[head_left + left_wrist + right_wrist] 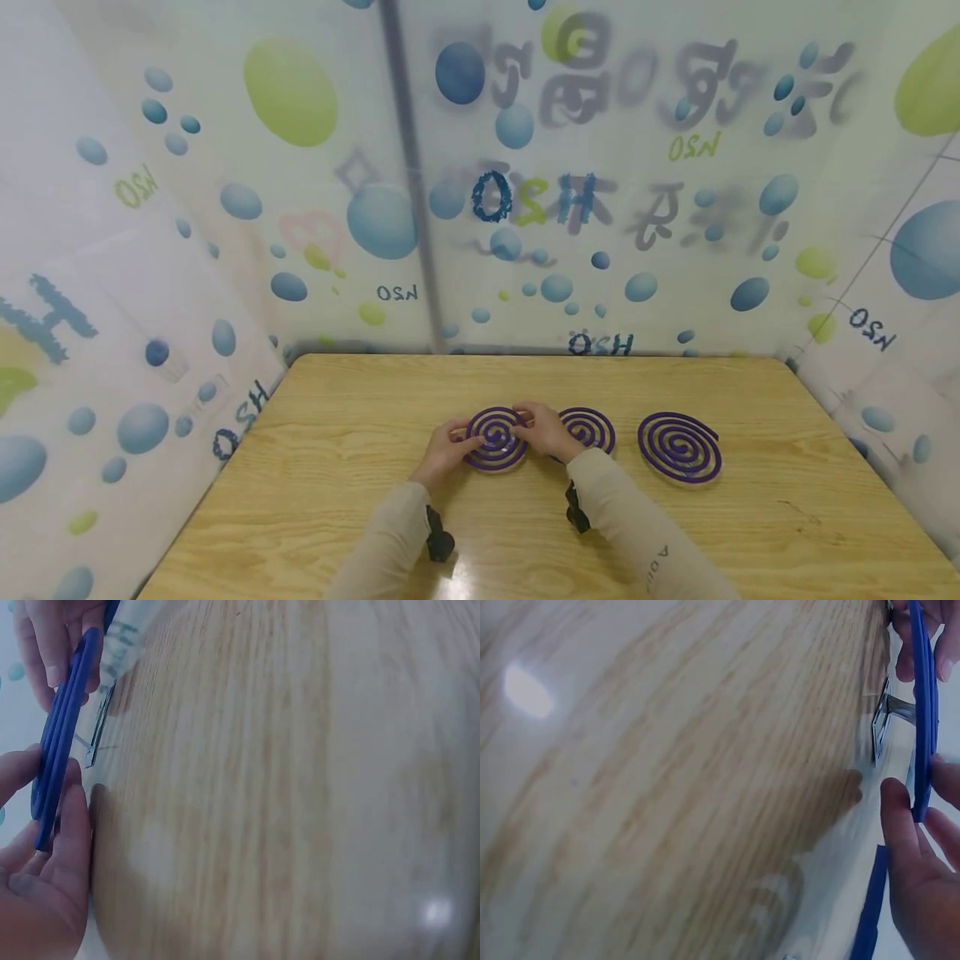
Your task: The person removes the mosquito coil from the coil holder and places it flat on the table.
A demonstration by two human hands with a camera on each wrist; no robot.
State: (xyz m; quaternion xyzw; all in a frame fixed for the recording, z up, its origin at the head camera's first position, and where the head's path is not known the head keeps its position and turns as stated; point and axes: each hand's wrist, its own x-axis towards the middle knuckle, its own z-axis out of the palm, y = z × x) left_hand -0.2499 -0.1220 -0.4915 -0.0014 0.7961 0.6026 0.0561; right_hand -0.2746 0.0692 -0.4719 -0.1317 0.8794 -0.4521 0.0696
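Both hands hold a purple spiral mosquito coil (495, 437) between them, by opposite edges. My left hand (442, 454) pinches its left rim, thumb on the upper face and fingers beneath. On the right rim, my right hand (546, 429) grips in the same way. Seen edge-on in the right wrist view, the coil (924, 712) is raised over the table, with a small metal stand (885, 724) under it. A second mosquito coil (583, 433) lies just right of the right hand, which partly covers it.
A third mosquito coil (681, 448) lies farther right, its outer end pointing to the back right. All are on a wood-grain table (360, 400). Printed sheet walls (330, 242) with blue and green dots enclose the table at the back and sides.
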